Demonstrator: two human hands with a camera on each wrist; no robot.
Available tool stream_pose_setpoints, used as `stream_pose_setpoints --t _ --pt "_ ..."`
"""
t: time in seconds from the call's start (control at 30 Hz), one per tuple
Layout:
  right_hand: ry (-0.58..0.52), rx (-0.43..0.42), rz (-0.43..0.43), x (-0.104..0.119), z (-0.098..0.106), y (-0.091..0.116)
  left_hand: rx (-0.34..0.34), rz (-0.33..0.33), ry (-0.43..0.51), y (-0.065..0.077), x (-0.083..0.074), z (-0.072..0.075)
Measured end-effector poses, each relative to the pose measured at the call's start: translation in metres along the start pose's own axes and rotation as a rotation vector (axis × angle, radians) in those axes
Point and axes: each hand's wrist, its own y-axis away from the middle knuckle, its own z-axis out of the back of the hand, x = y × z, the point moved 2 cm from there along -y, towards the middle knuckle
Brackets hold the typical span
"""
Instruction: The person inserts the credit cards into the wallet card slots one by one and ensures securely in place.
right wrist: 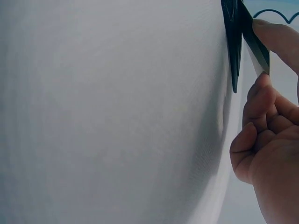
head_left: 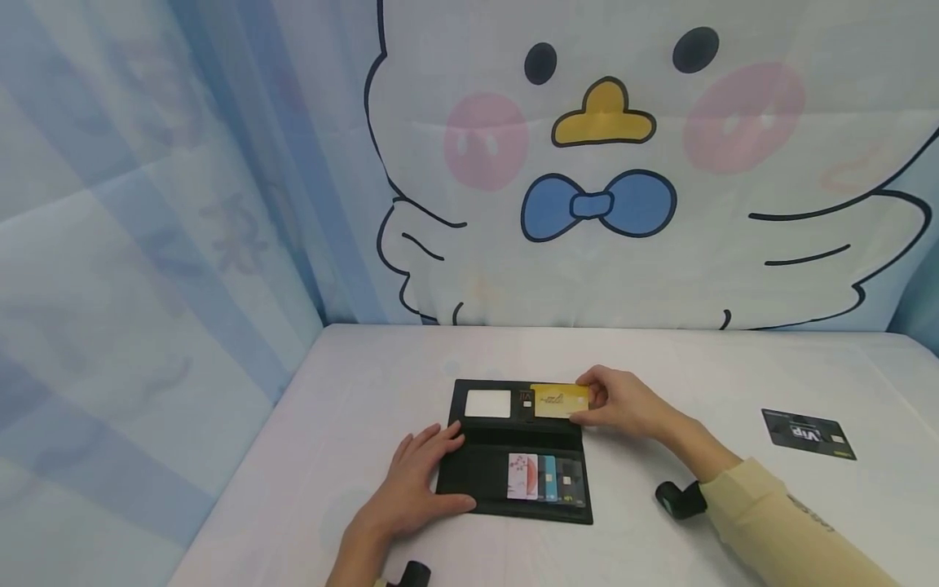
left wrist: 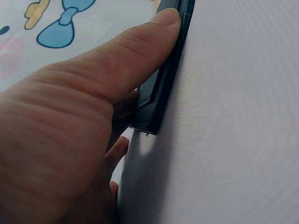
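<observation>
A black card wallet (head_left: pixel 477 477) lies unfolded on the white table, its two halves one above the other. My left hand (head_left: pixel 418 481) rests on its left side with fingers spread, the thumb at the lower edge. In the left wrist view the straight thumb (left wrist: pixel 145 44) presses on the wallet's edge (left wrist: pixel 161 93). My right hand (head_left: pixel 623 399) pinches a gold card (head_left: pixel 560 400) by its right end, at the upper half's right slots. The right wrist view shows this card (right wrist: pixel 257 44) edge-on, tilted away from the wallet (right wrist: pixel 233 46). Several cards (head_left: pixel 522 476) sit overlapped in the lower half.
A black VIP card (head_left: pixel 808 434) lies on the table to the right, beyond the right forearm. A white panel (head_left: pixel 487 403) shows in the wallet's upper left. Behind the table (head_left: pixel 396 359) hangs a curtain (head_left: pixel 631 277) with a cartoon bird.
</observation>
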Motion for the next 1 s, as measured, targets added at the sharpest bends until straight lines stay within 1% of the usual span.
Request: stream_pose_setpoints --t 0.2,0.37,0.57,0.8,0.87,1.0 --pt "-0.007 0.032 0.021 0.0 0.0 0.003 0.002 0.0 0.004 0.001 -0.001 0.002" --pt "-0.007 0.025 0.024 0.003 -0.001 0.004 0.002 -0.009 0.014 0.002 -0.003 0.003" --pt "-0.011 0.032 0.031 0.006 -0.008 -0.001 -0.003 -0.005 -0.008 0.001 -0.001 0.002" --pt "0.007 0.043 0.054 0.007 -0.013 -0.007 -0.004 0.0 -0.004 0.001 0.001 0.001" --pt "-0.001 0.052 0.047 0.007 -0.013 -0.007 -0.004 0.003 -0.004 0.001 0.001 0.001" --pt "-0.045 0.07 -0.003 0.005 -0.012 -0.004 0.0 0.006 -0.002 0.001 0.0 0.001"
